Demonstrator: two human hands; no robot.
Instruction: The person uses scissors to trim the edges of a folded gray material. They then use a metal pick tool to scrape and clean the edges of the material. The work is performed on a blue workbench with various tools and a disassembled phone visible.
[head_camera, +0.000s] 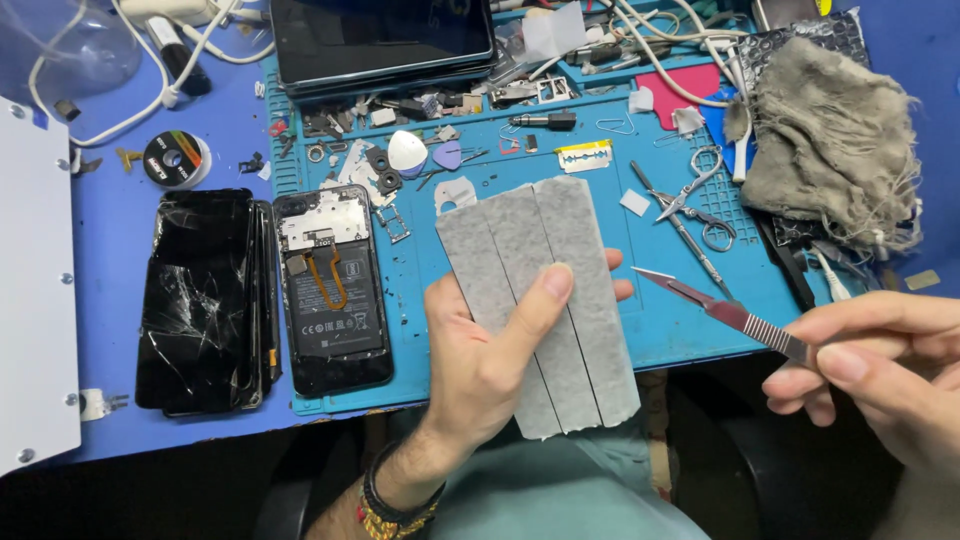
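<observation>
My left hand (480, 365) holds up a grey speckled sheet (580, 250) made of three long strips side by side, thumb pressed on its front, fingers behind. My right hand (880, 370) grips a metal scalpel (720, 305) by its handle, blade pointing left toward the sheet's right edge, a short gap apart. An opened phone (330, 290) with its battery and an orange flex cable exposed lies on the blue work mat (660, 330) to the left. A cracked black screen panel (200, 300) lies beside it.
Small scissors (700, 195), tweezers, a razor blade (583, 156), picks, screws and small parts litter the mat's upper part. A dark tablet (385, 40) sits at the back. A frayed grey cloth (830, 150) lies at right, a tape roll (175, 158) and white cables at left.
</observation>
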